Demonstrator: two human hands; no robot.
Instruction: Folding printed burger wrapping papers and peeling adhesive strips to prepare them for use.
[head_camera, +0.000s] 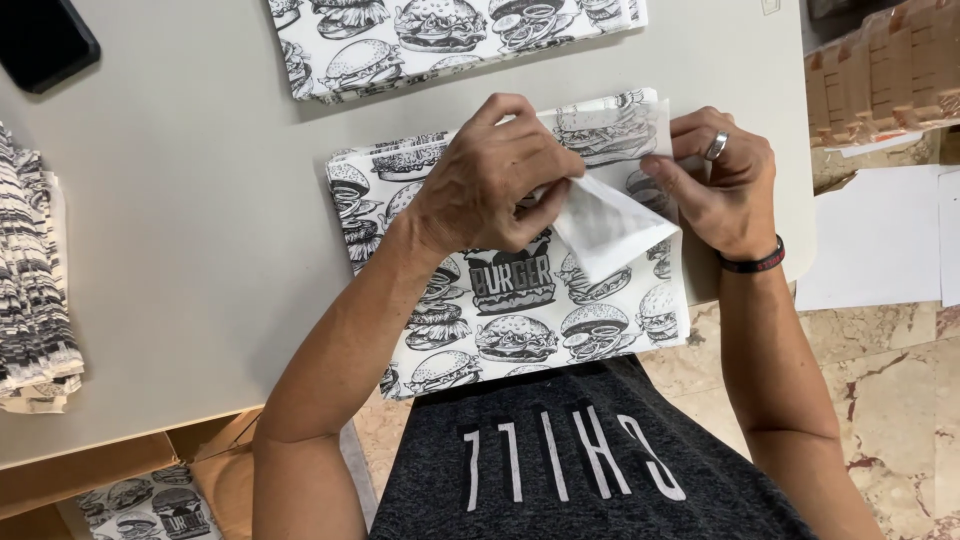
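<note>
A pale grey bench (180, 230) carries a second stack of printed paper bags (440, 35) at its far edge, black-and-white with burger drawings. A dark flat device (40, 40) lies at the far left corner. At the left edge sits a thick pile of folded printed bags (30, 290). Below the bench on the left, a cardboard box (60, 480) holds more printed bags (150, 505). To the right, brown cardboard pieces (885, 65) and white sheets (880, 250) lie over a marbled stone floor (900, 400).
</note>
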